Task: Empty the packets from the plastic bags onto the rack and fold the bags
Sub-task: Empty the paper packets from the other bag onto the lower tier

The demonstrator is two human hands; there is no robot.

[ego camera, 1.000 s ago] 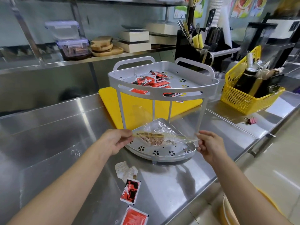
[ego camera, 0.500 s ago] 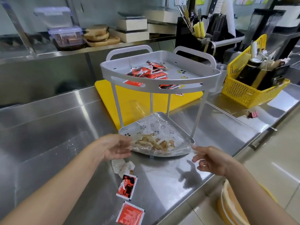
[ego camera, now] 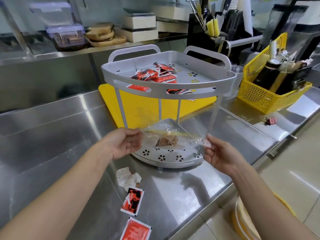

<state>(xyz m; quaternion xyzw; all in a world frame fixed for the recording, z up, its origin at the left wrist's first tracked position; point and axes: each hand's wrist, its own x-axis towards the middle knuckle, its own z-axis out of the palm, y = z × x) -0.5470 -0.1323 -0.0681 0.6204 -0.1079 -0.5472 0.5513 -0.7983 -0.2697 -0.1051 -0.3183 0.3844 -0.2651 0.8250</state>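
- One long steel counter (ego camera: 52, 135) carries everything, so the work sits at waist height right in front of the person.
- Two-tier rack (ego camera: 169, 78) stands on it, partly over a yellow cutting board (ego camera: 138, 104). Its upper tier overhangs the lower tray, and the thin posts narrow the way in from the front.
- Yellow basket (ego camera: 259, 99) of bottles sits well to the right, out of the way.
- Clear plastic bag (ego camera: 173, 137) is stretched level between both hands, just above the front of the lower tray. Something brownish is inside, so it looks not yet emptied and is probably held there to tip into that tray.
- Left hand (ego camera: 124, 144) pinches the bag's left end between thumb and fingers.
- Right hand (ego camera: 220, 153) pinches the right end, fingers curled on the film.
- Red packets (ego camera: 155, 75) lie heaped on the upper tier.
- Two loose packets (ego camera: 132, 200) and a crumpled wrapper (ego camera: 128, 177) lie on the counter near the person, off the rack.
- Small pink binder clip (ego camera: 270, 120) lies near the basket.
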